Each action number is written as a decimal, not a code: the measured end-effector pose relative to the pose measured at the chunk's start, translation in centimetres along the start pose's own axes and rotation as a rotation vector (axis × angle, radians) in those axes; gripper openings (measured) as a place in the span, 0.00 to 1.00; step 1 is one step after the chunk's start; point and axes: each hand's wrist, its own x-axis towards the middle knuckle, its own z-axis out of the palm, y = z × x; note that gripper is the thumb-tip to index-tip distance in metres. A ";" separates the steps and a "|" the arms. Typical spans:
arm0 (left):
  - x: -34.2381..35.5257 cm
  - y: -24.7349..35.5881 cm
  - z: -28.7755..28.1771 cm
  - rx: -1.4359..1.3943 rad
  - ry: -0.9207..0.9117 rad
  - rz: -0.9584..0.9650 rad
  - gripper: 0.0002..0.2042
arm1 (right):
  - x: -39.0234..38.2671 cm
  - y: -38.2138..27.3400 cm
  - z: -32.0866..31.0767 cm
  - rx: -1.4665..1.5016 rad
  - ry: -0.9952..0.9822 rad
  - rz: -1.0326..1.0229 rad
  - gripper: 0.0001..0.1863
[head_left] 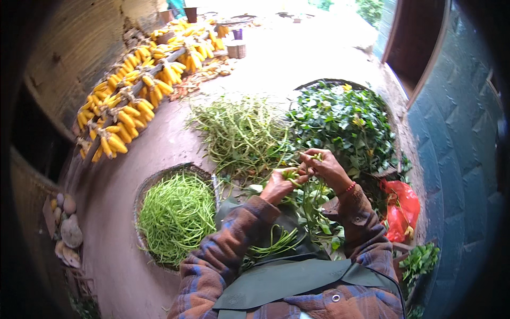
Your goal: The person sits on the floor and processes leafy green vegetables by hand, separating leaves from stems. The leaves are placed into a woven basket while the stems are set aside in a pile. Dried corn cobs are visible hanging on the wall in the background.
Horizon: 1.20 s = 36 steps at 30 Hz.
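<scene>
My left hand (pixel 280 186) is closed around a few thin green stems, fingers curled, in front of my chest. My right hand (pixel 330 169) pinches green stems close to the left fingertips; a red bead bracelet circles its wrist. A leafy green vine (pixel 314 210) hangs below the hands over my lap. More cut stems (pixel 279 242) lie on my dark apron (pixel 287 279). To the left stands a woven basket (pixel 139 212) heaped with bright green stems (pixel 178 215). Beyond my hands a loose heap of paler stems (pixel 241 133) lies on the floor.
A large basket (pixel 390 106) piled with leafy greens (pixel 340 119) stands far right. Near it lies a red plastic bag (pixel 401 210), with more greens (pixel 419 260) closer to me. Yellow corn cobs (pixel 127 114) hang from a pole at left. Stones (pixel 70 231) lie along the left wall; a teal door (pixel 451 175) is right.
</scene>
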 end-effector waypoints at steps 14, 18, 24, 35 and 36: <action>-0.3 -2.7 -3.3 -0.334 0.214 0.051 0.06 | -1.3 1.7 4.0 -0.386 -0.156 -0.173 0.10; -0.8 -1.3 -4.4 0.014 0.107 0.150 0.10 | -0.3 1.6 3.1 -0.910 -0.061 -0.529 0.06; -0.6 -1.5 -5.5 -0.168 0.172 -0.058 0.05 | 2.4 -0.7 -3.0 -1.081 0.381 -0.638 0.07; -1.4 -2.7 -16.0 -0.585 0.315 0.039 0.06 | -7.4 6.4 -9.8 -0.815 0.502 -0.461 0.10; -1.6 -2.5 -16.2 -0.599 0.342 0.047 0.06 | -8.7 6.2 -10.5 -0.845 0.599 -0.376 0.11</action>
